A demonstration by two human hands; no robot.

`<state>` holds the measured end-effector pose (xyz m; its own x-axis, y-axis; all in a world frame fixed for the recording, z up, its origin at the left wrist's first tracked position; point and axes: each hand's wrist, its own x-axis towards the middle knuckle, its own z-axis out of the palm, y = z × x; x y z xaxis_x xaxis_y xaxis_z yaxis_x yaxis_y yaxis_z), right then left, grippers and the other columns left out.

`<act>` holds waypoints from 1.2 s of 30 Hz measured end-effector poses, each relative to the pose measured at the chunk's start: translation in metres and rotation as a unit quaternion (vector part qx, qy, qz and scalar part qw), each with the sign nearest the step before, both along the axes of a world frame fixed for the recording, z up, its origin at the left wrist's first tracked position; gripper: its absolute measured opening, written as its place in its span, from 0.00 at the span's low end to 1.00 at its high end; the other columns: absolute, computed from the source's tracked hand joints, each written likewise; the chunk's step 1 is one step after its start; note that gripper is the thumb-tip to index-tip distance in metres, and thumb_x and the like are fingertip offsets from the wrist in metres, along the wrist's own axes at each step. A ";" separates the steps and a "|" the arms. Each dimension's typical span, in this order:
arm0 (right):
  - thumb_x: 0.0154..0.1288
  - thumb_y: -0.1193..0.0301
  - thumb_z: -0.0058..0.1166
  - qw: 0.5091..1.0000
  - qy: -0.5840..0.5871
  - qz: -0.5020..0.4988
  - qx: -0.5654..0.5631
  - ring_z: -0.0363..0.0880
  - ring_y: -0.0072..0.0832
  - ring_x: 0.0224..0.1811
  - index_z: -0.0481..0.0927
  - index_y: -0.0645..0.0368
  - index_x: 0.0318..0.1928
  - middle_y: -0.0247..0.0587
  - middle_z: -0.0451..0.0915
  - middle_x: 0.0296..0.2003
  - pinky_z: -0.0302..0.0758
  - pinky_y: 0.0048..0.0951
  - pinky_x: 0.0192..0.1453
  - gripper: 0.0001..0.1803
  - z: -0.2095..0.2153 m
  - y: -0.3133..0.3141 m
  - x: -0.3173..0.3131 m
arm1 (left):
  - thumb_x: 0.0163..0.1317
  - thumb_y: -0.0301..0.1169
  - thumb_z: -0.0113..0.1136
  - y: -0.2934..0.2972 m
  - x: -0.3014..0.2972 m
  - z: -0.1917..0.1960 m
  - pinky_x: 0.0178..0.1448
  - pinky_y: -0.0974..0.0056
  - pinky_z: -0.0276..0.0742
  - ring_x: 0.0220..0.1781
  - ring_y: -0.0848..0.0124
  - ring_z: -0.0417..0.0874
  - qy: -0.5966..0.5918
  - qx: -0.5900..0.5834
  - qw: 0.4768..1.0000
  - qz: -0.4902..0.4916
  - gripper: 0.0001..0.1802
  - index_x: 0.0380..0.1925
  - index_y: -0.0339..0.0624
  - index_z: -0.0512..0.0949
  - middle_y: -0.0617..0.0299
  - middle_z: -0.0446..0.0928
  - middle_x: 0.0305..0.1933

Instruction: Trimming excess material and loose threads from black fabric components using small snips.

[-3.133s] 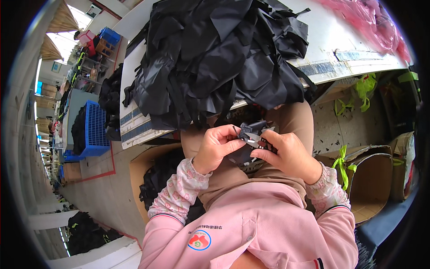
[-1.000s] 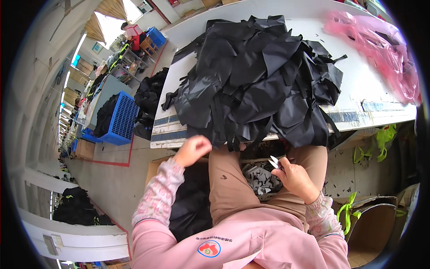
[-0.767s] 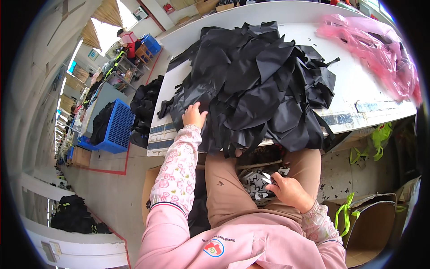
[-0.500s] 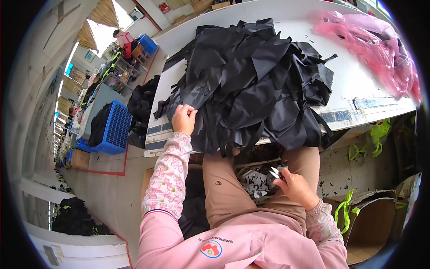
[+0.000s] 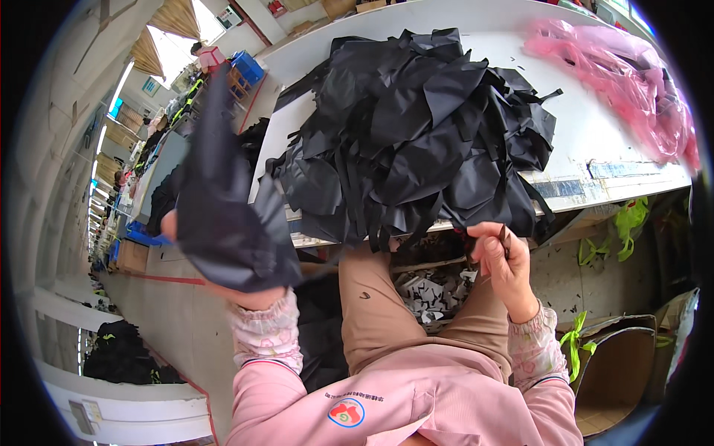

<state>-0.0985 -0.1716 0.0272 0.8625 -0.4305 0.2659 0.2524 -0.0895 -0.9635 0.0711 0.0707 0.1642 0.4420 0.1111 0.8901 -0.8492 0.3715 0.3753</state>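
Left of the white table: black cloth aloft

Head view: your left hand, mostly hidden, grips it, seemingly aside to avoid the pile. Your right hand curls round a dark tool, apart from the cloth.

left hand: 1 black fabric piece | right hand: 1 dark hand tool | beyond both hands: 1 black fabric heap | beyond right hand: 1 pink plastic bag

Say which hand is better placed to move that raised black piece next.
Probably the left hand: it holds the black piece; the right hand is apart from it, seemingly gripping a small dark tool.
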 end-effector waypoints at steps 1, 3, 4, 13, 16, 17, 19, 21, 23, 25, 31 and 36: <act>0.72 0.71 0.50 0.999 -0.033 -0.010 0.026 0.68 0.10 0.24 0.78 0.64 0.49 0.31 0.79 0.30 0.65 0.13 0.25 0.11 0.009 0.005 0.002 | 0.73 0.33 0.41 -0.004 -0.004 -0.007 0.59 0.62 0.76 0.53 0.63 0.78 0.017 0.106 0.994 0.005 0.12 0.50 0.40 0.68 0.54 0.73 0.52; 0.70 0.73 0.51 0.995 -0.093 -0.002 0.044 0.69 0.08 0.25 0.73 0.64 0.59 0.42 0.81 0.48 0.68 0.11 0.26 0.18 0.020 0.010 0.004 | 0.73 0.34 0.41 -0.014 -0.012 -0.021 0.60 0.63 0.75 0.53 0.65 0.78 0.048 0.313 0.948 0.014 0.13 0.50 0.40 0.68 0.56 0.74 0.52; 0.68 0.73 0.54 0.991 -0.114 0.032 0.069 0.68 0.06 0.25 0.67 0.65 0.64 0.46 0.77 0.56 0.66 0.09 0.26 0.26 0.022 0.012 0.006 | 0.73 0.34 0.40 -0.022 -0.018 -0.025 0.61 0.64 0.75 0.53 0.67 0.78 0.063 0.412 0.909 0.018 0.13 0.51 0.40 0.68 0.57 0.74 0.52; 0.62 0.75 0.63 0.970 -0.120 0.093 0.188 0.64 0.07 0.27 0.70 0.64 0.59 0.33 0.79 0.43 0.63 0.12 0.29 0.26 0.019 0.018 0.002 | 0.74 0.37 0.44 -0.086 -0.056 -0.083 0.59 0.59 0.76 0.54 0.67 0.79 0.565 0.019 0.532 -0.630 0.13 0.52 0.46 0.70 0.60 0.76 0.52; 0.62 0.77 0.63 0.993 -0.005 0.007 0.121 0.63 0.07 0.26 0.77 0.63 0.41 0.22 0.73 0.27 0.63 0.13 0.30 0.09 0.014 0.012 -0.006 | 0.74 0.37 0.44 -0.086 -0.047 -0.109 0.61 0.58 0.74 0.56 0.65 0.78 0.597 0.016 0.555 -0.579 0.16 0.58 0.48 0.70 0.60 0.75 0.57; 0.62 0.77 0.63 0.992 -0.032 -0.038 0.117 0.62 0.08 0.25 0.76 0.61 0.32 0.19 0.68 0.22 0.62 0.13 0.30 0.07 0.017 0.016 -0.003 | 0.74 0.43 0.43 -0.079 -0.039 -0.136 0.66 0.56 0.70 0.60 0.64 0.76 0.553 0.023 0.586 -0.591 0.22 0.62 0.46 0.68 0.59 0.73 0.61; 0.63 0.77 0.62 0.994 -0.037 -0.071 0.079 0.64 0.07 0.26 0.77 0.61 0.33 0.20 0.71 0.24 0.62 0.13 0.30 0.06 0.010 0.007 -0.008 | 0.73 0.47 0.43 -0.085 -0.048 -0.124 0.67 0.56 0.68 0.61 0.64 0.75 0.575 0.055 0.579 -0.576 0.25 0.63 0.44 0.67 0.58 0.73 0.62; 0.63 0.77 0.62 0.992 -0.030 -0.088 0.085 0.64 0.08 0.26 0.77 0.62 0.34 0.20 0.72 0.24 0.63 0.14 0.30 0.06 0.009 0.006 -0.008 | 0.72 0.55 0.41 -0.082 -0.054 -0.130 0.69 0.56 0.64 0.64 0.64 0.72 0.600 0.081 0.561 -0.565 0.34 0.65 0.38 0.63 0.54 0.71 0.64; 0.63 0.77 0.62 0.988 -0.038 -0.098 0.115 0.66 0.08 0.27 0.78 0.63 0.36 0.21 0.75 0.26 0.64 0.15 0.30 0.05 0.013 0.006 -0.005 | 0.72 0.54 0.42 -0.067 -0.056 -0.157 0.68 0.58 0.64 0.63 0.65 0.72 0.554 0.130 0.585 -0.578 0.34 0.65 0.38 0.62 0.55 0.71 0.64; 0.63 0.77 0.62 0.989 -0.037 -0.097 0.107 0.66 0.08 0.28 0.78 0.63 0.37 0.22 0.75 0.26 0.65 0.15 0.30 0.05 0.010 0.006 -0.003 | 0.70 0.47 0.52 -0.065 -0.060 -0.158 0.62 0.67 0.68 0.58 0.73 0.75 0.522 0.225 0.625 -0.535 0.29 0.63 0.39 0.66 0.61 0.75 0.58; 0.63 0.77 0.62 0.993 -0.008 -0.113 0.022 0.65 0.09 0.27 0.78 0.63 0.37 0.22 0.74 0.25 0.64 0.15 0.30 0.05 0.001 0.005 -0.002 | 0.62 0.23 0.62 -0.077 -0.053 -0.161 0.57 0.73 0.71 0.50 0.79 0.78 0.510 0.205 0.708 -0.444 0.17 0.52 0.39 0.75 0.67 0.80 0.50; 0.60 0.75 0.66 0.975 0.012 -0.209 0.070 0.60 0.09 0.26 0.78 0.61 0.37 0.20 0.68 0.24 0.59 0.14 0.29 0.09 -0.007 -0.010 -0.005 | 0.59 0.16 0.62 -0.068 -0.032 -0.138 0.56 0.71 0.75 0.48 0.77 0.80 0.390 0.214 0.806 -0.390 0.14 0.45 0.37 0.79 0.65 0.82 0.46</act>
<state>-0.1032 -0.1812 0.0202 0.6089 -0.7765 0.1618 0.1995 -0.0475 -0.9787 0.0389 0.0031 0.0262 0.6725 -0.7149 0.1913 0.1366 0.3740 0.9173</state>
